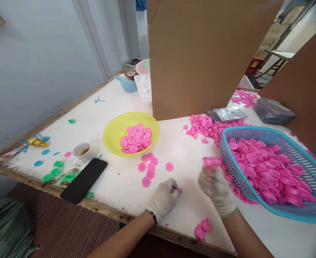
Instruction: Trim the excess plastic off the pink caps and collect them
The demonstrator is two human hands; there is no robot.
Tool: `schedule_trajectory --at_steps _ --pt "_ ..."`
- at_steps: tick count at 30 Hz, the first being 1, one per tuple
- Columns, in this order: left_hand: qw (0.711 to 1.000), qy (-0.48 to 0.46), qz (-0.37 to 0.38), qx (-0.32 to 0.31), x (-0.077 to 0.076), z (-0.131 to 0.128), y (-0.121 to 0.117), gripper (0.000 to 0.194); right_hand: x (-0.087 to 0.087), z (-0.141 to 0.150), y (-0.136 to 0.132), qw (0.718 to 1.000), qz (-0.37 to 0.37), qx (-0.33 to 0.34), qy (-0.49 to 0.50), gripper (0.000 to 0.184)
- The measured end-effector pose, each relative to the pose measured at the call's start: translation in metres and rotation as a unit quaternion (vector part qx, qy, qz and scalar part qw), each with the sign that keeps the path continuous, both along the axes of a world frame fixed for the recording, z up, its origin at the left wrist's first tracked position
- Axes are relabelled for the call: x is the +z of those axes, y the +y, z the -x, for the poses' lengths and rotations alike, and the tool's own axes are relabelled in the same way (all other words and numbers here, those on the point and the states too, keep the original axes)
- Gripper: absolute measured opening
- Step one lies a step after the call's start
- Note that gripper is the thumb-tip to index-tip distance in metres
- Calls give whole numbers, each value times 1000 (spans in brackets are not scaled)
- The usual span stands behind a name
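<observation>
My left hand point(163, 199), in a white glove with bare fingertips, rests on the white table with its fingers curled together; whatever is in them, if anything, is hidden. My right hand point(217, 190), gloved too and slightly blurred, is raised beside the blue basket point(254, 206) and grips a pink plastic piece point(210, 162). Pink plastic parts point(270, 172) fill the basket. Flat pink discs point(150, 166) lie on the table left of my hands, and more discs point(136, 138) sit in a yellow bowl point(111, 136). Two rounded pink pieces point(203, 228) are by the front edge.
A tall cardboard sheet point(200, 57) stands behind the pink pile point(206, 125). Plastic-wrapped packs point(227, 114) lie beyond the basket. At left are a black phone point(84, 180), a cup point(84, 151) of brown liquid and green pieces point(56, 172). A wooden rim point(115, 214) edges the table.
</observation>
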State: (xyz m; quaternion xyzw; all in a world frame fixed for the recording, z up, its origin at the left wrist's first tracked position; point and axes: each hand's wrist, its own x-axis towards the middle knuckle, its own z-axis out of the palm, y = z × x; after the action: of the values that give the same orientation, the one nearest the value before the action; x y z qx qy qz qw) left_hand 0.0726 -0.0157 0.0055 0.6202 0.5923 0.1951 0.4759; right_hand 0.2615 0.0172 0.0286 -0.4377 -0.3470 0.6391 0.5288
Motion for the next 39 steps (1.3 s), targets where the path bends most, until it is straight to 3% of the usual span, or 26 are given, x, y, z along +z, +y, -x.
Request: schedule_trajectory --at_steps 2,3,6,8,11,13,16,21,24,27,29,31,34,36,39 --pt "995 57 -42 -77 5 -16 -16 19 13 -12 2 997 -39 -53 42 39" --pt "989 81 -43 -117 8 -26 -21 23 17 -12 5 998 -46 -43 29 40" --pt "961 152 -31 -228 16 -49 -26 31 14 13 22 984 -53 81 -146 24" --pt "949 180 -40 -257 18 -53 -21 28 3 39 36 922 -95 170 -335 18" --pt "953 195 -58 -224 18 -39 -14 26 -14 66 52 796 -164 246 -529 22" --pt "956 196 -74 -203 19 -29 -12 24 -21 72 58 771 -169 266 -554 18" --pt "955 174 -82 -227 24 -29 -17 26 -23 65 61 795 -159 252 -529 15" --pt "941 173 -38 -287 29 -58 -24 23 -22 40 53 854 -100 176 -479 18" --pt "952 169 -41 -251 25 -55 -14 19 -17 22 41 892 -47 128 -431 17" --pt "968 155 -71 -183 20 -31 5 17 -7 5 22 941 7 79 -329 14" --pt "980 132 -87 -125 17 -12 17 15 -1 -1 9 959 37 77 -271 15" --pt "991 76 -78 -79 13 2 26 14 0 -2 -1 959 68 111 -253 18" --pt "999 -40 21 -23 6 8 30 15 -8 9 -10 944 111 167 -263 21" --pt "989 -114 98 13 1 6 30 16 -17 20 -11 935 112 188 -280 21" --pt "969 -189 155 35 -3 0 27 17 -27 31 -11 924 107 209 -301 20"
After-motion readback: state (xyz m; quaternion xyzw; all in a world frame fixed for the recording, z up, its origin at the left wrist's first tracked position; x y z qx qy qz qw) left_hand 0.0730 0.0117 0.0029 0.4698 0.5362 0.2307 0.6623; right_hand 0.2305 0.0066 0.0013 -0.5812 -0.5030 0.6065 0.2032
